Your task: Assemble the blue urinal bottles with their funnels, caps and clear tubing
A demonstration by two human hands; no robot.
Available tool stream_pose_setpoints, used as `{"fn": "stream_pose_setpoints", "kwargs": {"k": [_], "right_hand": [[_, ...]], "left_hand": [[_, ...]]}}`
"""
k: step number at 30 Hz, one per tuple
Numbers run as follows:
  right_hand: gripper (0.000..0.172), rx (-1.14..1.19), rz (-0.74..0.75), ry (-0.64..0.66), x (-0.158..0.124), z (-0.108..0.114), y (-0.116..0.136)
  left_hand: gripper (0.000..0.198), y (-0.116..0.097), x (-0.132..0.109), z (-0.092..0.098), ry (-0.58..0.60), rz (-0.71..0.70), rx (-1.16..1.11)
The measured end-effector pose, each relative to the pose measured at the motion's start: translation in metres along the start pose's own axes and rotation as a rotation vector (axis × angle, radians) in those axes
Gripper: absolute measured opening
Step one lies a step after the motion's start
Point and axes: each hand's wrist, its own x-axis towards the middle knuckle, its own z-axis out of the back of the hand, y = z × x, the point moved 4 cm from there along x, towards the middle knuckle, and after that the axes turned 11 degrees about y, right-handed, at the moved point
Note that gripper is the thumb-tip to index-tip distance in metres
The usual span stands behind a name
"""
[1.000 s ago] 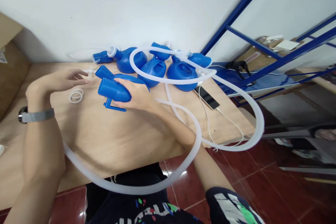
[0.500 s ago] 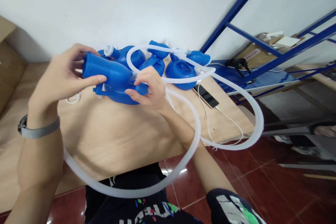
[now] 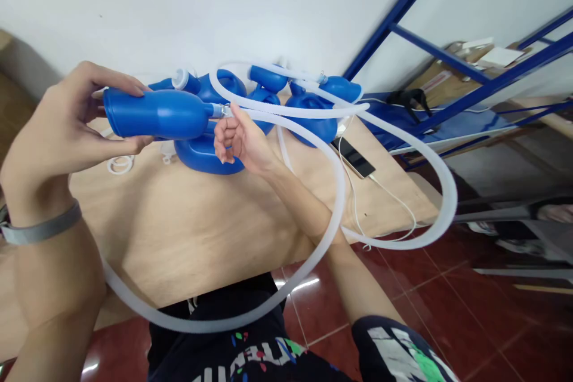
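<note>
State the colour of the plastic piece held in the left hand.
The plastic piece is blue, seen in the head view.

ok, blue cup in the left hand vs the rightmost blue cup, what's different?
Support: the held cup is gripped by the left hand; neither hand touches the rightmost cup.
Direction: the held cup's wide end faces picture-left, the rightmost cup's picture-right.
Apparent size: the held cup looks larger in view than the rightmost cup.
Shared: blue, pale connector at the narrow end.
</note>
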Motion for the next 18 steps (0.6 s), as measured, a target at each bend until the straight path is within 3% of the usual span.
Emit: {"fn": "stream_pose_setpoints", "kwargs": {"k": [4, 7, 13, 18], "right_hand": [[0.080, 0.169, -0.081, 0.029, -0.006, -0.004, 0.003], [0.073, 0.315, -0.108, 0.055, -0.005, -0.005, 0.005], [0.064, 0.369, -0.008, 0.099, -0.005, -0.013, 0.007], [0.068, 0.172, 0.142, 0.034, -0.002, -0.013, -0.003]], "left_hand": [[0.080, -0.004, -0.001, 0.000, 0.049, 0.036, 0.140], [0.065, -0.013, -0.001, -0.001, 0.029, 0.029, 0.191], [0.075, -0.024, -0.006, -0.005, -0.149, 0.146, 0.157], [0.072, 0.004, 0.004, -0.001, -0.346, 0.184, -0.003]]}}
